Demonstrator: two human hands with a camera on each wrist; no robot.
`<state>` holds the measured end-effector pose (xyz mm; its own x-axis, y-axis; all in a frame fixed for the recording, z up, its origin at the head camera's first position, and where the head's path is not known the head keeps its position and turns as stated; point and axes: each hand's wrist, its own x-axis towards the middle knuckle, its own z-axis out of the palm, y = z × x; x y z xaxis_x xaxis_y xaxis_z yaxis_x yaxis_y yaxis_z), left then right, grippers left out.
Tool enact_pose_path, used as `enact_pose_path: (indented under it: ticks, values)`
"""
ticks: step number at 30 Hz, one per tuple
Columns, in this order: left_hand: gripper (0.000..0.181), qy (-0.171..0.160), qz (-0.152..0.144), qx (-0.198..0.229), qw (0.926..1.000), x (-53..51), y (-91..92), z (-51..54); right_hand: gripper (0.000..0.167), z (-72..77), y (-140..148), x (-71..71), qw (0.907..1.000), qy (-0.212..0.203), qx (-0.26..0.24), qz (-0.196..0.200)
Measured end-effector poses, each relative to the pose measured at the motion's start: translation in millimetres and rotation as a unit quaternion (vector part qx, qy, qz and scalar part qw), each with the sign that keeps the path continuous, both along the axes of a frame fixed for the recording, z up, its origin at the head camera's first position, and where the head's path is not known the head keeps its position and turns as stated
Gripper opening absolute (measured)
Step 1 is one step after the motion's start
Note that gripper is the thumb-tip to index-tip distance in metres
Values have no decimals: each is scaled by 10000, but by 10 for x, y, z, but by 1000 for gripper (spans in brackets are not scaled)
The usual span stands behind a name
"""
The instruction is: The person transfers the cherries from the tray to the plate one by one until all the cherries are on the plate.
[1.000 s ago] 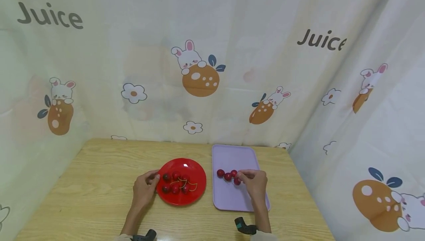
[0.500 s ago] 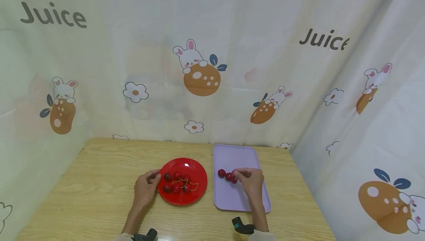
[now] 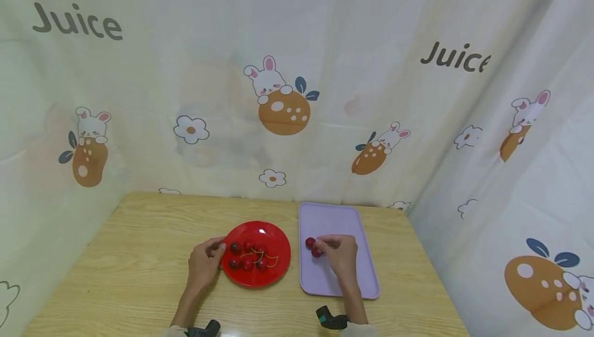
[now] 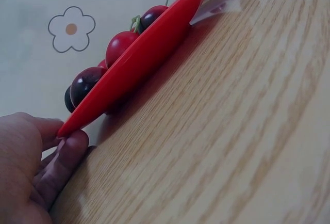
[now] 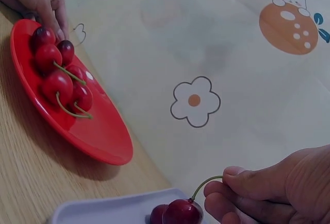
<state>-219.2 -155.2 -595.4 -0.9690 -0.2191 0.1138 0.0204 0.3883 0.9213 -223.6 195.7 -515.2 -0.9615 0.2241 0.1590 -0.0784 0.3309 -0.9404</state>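
My left hand [image 3: 203,264] pinches the left rim of a round red plate [image 3: 274,272]. In the left wrist view, that hand's thumb and fingers [image 4: 72,152] hold the plate's edge, which is seen side-on above the table. Several stemmed cherries [image 3: 248,265] lie on the plate. Over the lilac tray [image 3: 327,218], my right hand [image 3: 342,257] pinches the green stem of a dark red cherry [image 5: 184,212], plain in the right wrist view. Another cherry [image 3: 310,243] is close beside it on the tray's left side. My right hand may hide more fruit on the tray.
The plate and tray stand apart on a light wooden table [image 3: 139,244], plate left, tray right. A printed curtain [image 3: 213,79] hangs behind the table and along its sides. Both wrists carry dark camera mounts [image 3: 331,319].
My right hand has moved left across the tray, and fewer cherries now show beside it. My left hand has stayed at the plate's rim.
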Motion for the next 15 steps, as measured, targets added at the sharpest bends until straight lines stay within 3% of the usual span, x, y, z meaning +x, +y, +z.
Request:
enact_pose_path:
  ticks: [8, 15]
  values:
    - [26, 43, 7, -140, 9999, -9, -15, 5, 5, 30, -151, -8, 9996, 51, -85, 274]
    - [27, 27, -36, 11, 10000, -1, -8, 8, 4, 36, -228, -26, 9990, 163, 203, 350]
